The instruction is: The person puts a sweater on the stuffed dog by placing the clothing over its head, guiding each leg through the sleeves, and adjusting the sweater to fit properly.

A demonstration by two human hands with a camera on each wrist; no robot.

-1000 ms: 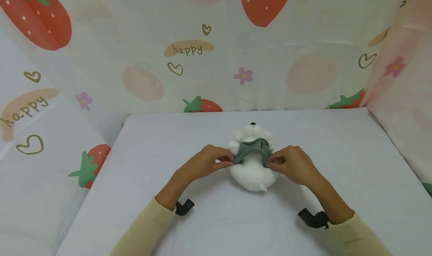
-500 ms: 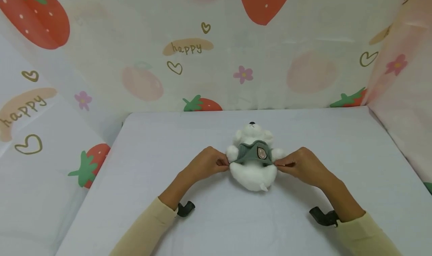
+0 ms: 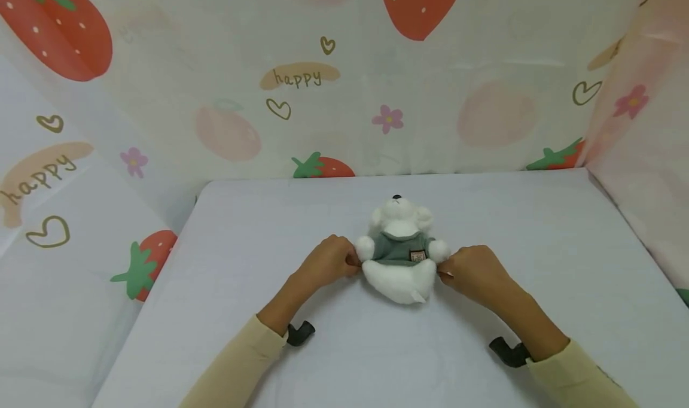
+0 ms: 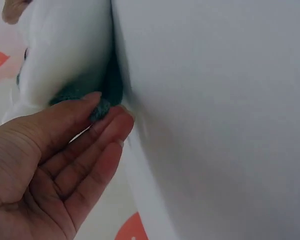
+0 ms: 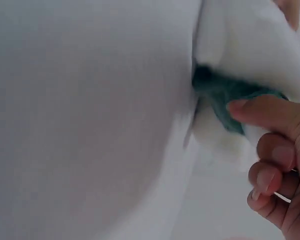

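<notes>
A white plush bear (image 3: 398, 282) lies on its back on the white table, its black nose toward the far wall. It wears a small green shirt (image 3: 393, 249) with a square patch near the lower hem. My left hand (image 3: 328, 261) is at the bear's left side in the head view; in the left wrist view its thumb and fingertips pinch the shirt's edge. On the other side, my right hand (image 3: 476, 273) holds the shirt's opposite edge. The right wrist view has the thumb (image 5: 262, 110) pressed on the green cloth, with the other fingers curled.
The white-covered table (image 3: 269, 210) reaches back to a patterned cloth wall (image 3: 430, 85) with strawberries and hearts. Similar cloth rises on both sides. A black wrist mount (image 3: 300, 334) sits at the left cuff, and another black mount (image 3: 508, 352) at the right.
The bunched-up shirt has been drawn down to the bear's hips, its patch coming into sight. My right hand has moved outward and slightly nearer, my left hand slightly left. The bear has shifted slightly left.
</notes>
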